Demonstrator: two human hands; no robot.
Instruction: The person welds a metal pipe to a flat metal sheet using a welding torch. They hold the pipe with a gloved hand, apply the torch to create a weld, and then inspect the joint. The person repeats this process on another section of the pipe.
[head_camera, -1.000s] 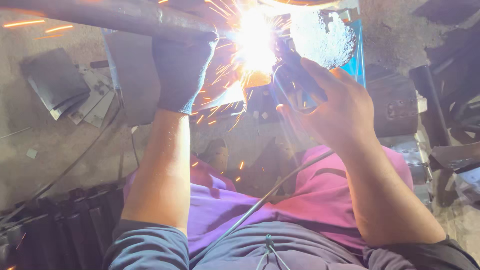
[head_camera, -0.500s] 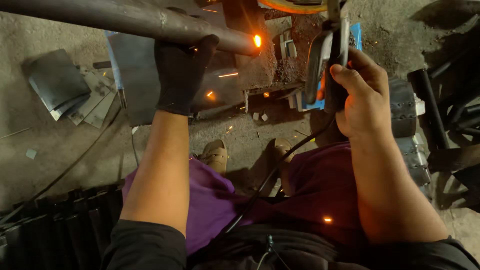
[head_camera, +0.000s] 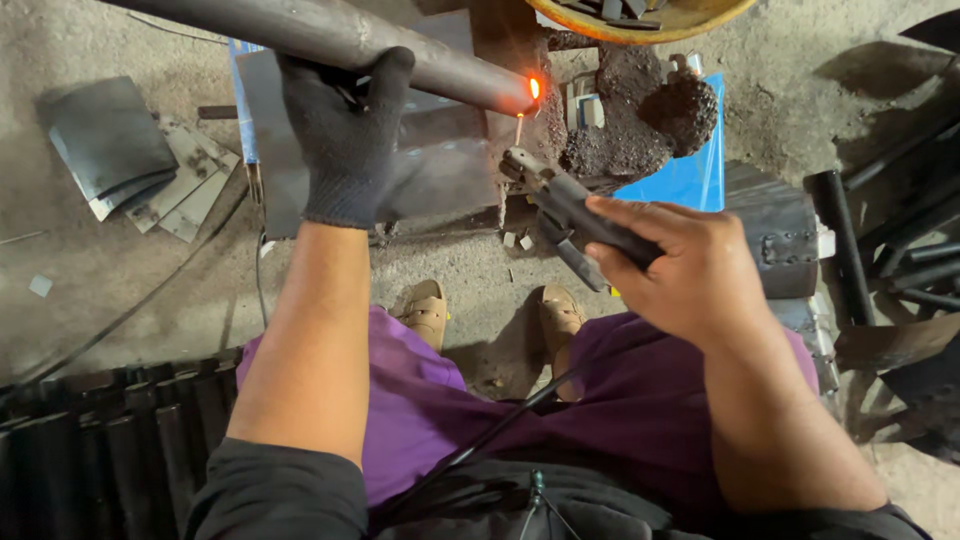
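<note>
Your left hand (head_camera: 345, 140), in a black knitted glove, wraps over a round, dark steel pipe (head_camera: 330, 35) and grips it from above. The pipe runs from the upper left toward the middle of the view, smooth and dull, and its cut end (head_camera: 532, 88) glows orange. Your bare right hand (head_camera: 690, 265) is closed around the dark handle of a welding holder (head_camera: 565, 205), a blocky metal clamp pointing up and left, with a short thin rod (head_camera: 519, 128) at its tip, just below the glowing end and not touching it. A black cable (head_camera: 500, 425) trails from the holder down across your purple shorts (head_camera: 600, 400).

Under the pipe lies a flat grey steel plate (head_camera: 430, 170) on a blue sheet (head_camera: 690, 175). A crumbly dark lump of slag (head_camera: 640, 115) sits beside it. Thin grey sheet offcuts (head_camera: 130, 160) are stacked on the rough concrete floor (head_camera: 100, 290) at left. Dark ribbed bars (head_camera: 90, 440) lie at lower left, and your tan sandals (head_camera: 430, 310) rest on the floor.
</note>
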